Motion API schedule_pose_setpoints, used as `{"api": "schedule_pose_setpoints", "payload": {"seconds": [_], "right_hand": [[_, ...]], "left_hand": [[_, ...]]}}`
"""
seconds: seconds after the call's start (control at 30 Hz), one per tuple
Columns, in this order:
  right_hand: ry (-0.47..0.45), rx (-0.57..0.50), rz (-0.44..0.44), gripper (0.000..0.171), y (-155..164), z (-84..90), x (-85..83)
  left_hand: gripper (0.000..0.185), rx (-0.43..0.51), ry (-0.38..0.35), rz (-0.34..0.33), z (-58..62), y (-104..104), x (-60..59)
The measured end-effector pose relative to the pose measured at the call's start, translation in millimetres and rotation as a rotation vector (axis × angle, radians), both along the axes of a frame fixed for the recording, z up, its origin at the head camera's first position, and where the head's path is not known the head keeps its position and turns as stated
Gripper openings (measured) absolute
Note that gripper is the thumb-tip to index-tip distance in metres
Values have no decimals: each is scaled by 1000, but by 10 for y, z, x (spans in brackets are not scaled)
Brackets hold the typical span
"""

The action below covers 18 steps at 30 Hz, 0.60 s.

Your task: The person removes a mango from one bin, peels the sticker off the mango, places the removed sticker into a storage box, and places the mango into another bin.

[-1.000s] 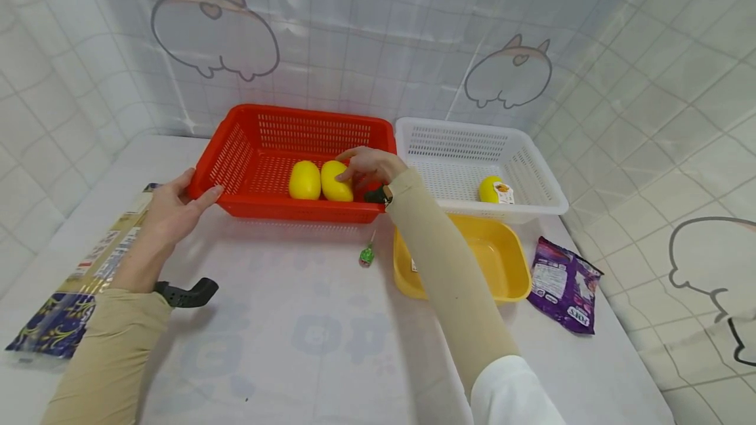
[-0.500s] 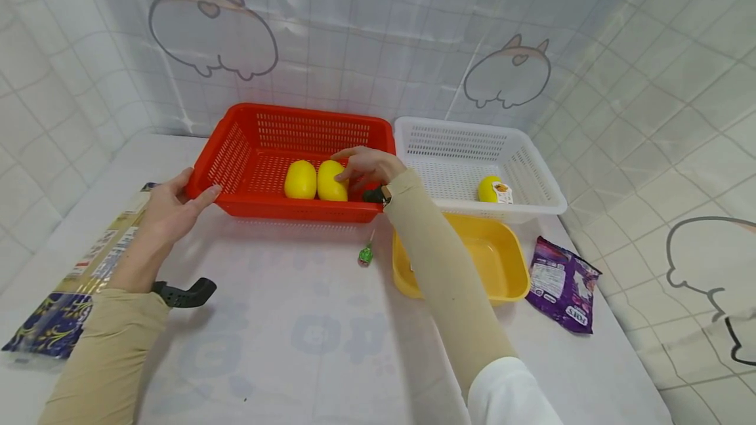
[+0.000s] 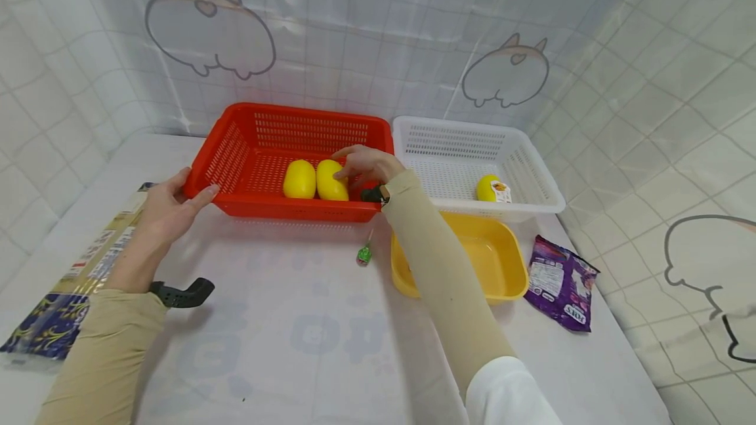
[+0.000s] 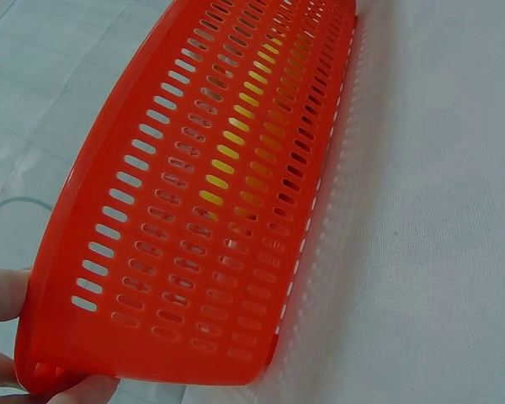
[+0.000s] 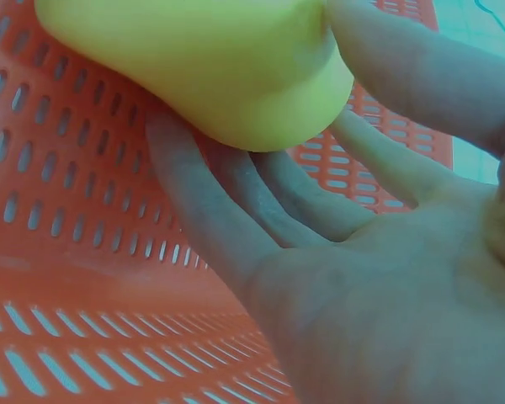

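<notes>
The red basket fills most of the left wrist view, its slotted side wall running from the lower left corner up toward the top edge — rows of narrow slots cover the whole wall. Through the slots in the middle of the wall, patches of yellow show, too broken up to tell their shape. At the basket's near corner, fingertips of the left hand touch the rim and the wall — one above the corner, others below it. To the right of the basket lies the pale table surface, with a thin bright line of slot reflections along the basket's base. To the left of the basket, the surface shows faint grid lines.
</notes>
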State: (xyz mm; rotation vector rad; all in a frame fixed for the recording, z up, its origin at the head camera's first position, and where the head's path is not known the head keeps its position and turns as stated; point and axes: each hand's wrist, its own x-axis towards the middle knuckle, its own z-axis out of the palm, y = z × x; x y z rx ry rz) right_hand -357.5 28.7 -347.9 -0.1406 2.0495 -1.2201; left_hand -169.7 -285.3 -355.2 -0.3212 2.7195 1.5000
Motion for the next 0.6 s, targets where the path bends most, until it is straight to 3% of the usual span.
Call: {"api": "schedule_pose_setpoints", "payload": {"seconds": [0.6], "right_hand": [[26, -18, -6, 57, 3, 8, -8]], "left_hand": [[96, -4, 6, -2, -11, -5, 10]]}}
